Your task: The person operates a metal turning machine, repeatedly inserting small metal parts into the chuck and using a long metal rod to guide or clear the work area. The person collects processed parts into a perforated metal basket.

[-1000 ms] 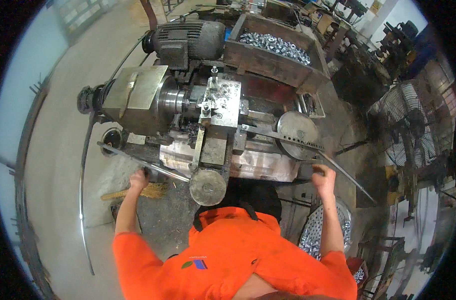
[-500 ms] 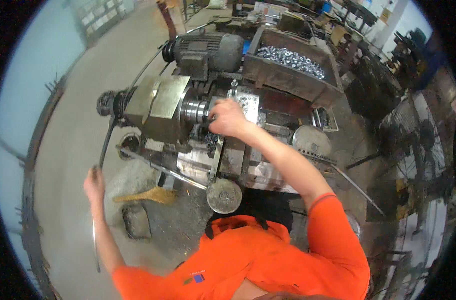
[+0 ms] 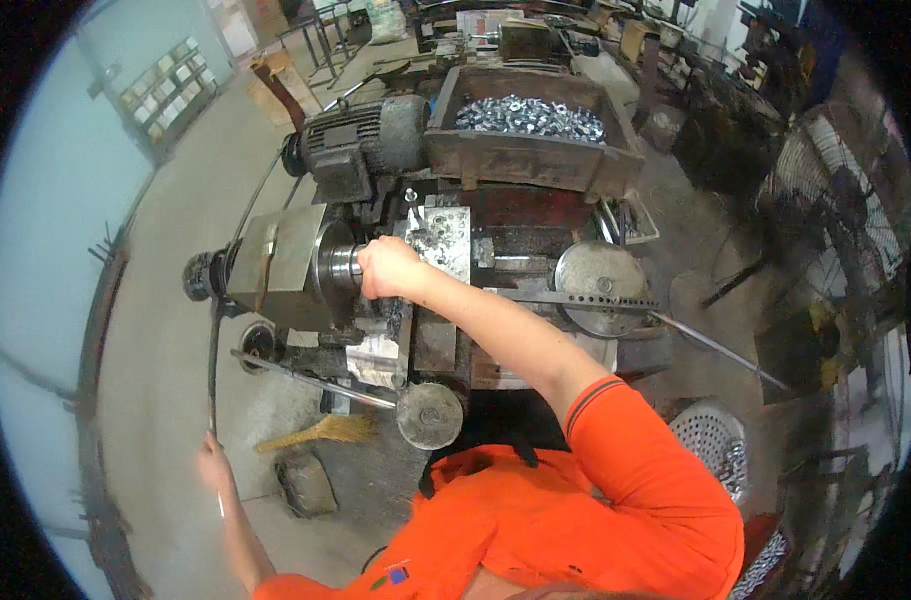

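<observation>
The right hand [image 3: 387,268] is curled shut against the lathe chuck [image 3: 337,268], fingers wrapped close as if seating a small part I cannot make out; just beyond the knuckles sits the tool block [image 3: 443,240]; further back, a tray of bright metal parts [image 3: 530,118] stands within reach. The left hand [image 3: 213,462] hangs low and well apart, closed on a long thin rod [image 3: 213,365], apparently a control lever kept ready.

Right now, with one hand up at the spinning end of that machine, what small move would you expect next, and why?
Probably seating the part: the right hand is closed at the lathe chuck, so a short push inward seems likely. The left hand grips the long thin lever low at the side, seemingly ready to work it afterwards.
</observation>
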`<state>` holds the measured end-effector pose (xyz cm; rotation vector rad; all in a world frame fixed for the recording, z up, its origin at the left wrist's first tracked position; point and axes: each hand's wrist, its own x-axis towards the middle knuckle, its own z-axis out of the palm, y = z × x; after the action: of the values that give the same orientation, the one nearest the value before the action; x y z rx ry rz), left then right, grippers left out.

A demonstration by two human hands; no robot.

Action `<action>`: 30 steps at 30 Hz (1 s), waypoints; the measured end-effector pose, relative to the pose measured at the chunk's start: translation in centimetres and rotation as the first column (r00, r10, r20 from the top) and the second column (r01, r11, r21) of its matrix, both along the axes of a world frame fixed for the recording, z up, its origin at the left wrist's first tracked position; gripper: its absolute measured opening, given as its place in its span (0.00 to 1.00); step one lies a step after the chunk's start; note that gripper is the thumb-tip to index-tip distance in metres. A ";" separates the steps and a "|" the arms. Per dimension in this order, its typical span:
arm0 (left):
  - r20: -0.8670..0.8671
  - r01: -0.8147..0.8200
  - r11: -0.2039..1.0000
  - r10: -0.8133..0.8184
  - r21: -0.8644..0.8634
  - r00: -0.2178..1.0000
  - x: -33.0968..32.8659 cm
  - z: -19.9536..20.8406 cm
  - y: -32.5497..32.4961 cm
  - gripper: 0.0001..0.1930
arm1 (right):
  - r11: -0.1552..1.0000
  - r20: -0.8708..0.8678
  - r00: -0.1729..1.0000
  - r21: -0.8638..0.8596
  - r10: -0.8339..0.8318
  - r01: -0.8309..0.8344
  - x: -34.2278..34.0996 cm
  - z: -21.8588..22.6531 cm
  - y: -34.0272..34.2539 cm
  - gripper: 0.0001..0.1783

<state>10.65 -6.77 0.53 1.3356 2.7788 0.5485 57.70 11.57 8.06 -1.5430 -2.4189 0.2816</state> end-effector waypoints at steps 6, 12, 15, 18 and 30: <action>-0.254 -0.023 0.999 0.033 0.042 0.967 9.0 -1.2 -2.4 0.27 | 1.000 0.025 1.000 -0.004 0.001 -0.001 -0.2 0.0 0.0 0.14; -0.213 -0.013 0.999 0.006 -0.032 0.977 10.9 1.2 -2.6 0.21 | 0.998 0.086 0.994 0.040 -0.060 0.057 1.0 0.3 -0.6 0.10; -0.285 -0.014 1.000 0.008 -0.018 0.959 9.5 -0.5 -3.2 0.20 | 0.988 0.077 0.989 0.102 -0.127 0.119 4.0 3.8 -2.0 0.12; -0.285 -0.048 0.999 0.042 -0.014 0.958 10.2 -0.3 -3.1 0.20 | 0.970 0.052 0.979 0.159 -0.195 0.185 10.1 7.3 -2.0 0.14; -0.257 0.118 0.993 -0.109 0.022 0.960 7.8 -1.6 -2.5 0.25 | 0.917 -0.407 0.878 0.190 -0.252 0.352 21.4 2.5 -10.3 0.23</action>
<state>18.40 -9.25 -1.04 1.6733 2.8739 0.4541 79.08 1.27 10.58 -1.5546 -1.8074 0.1682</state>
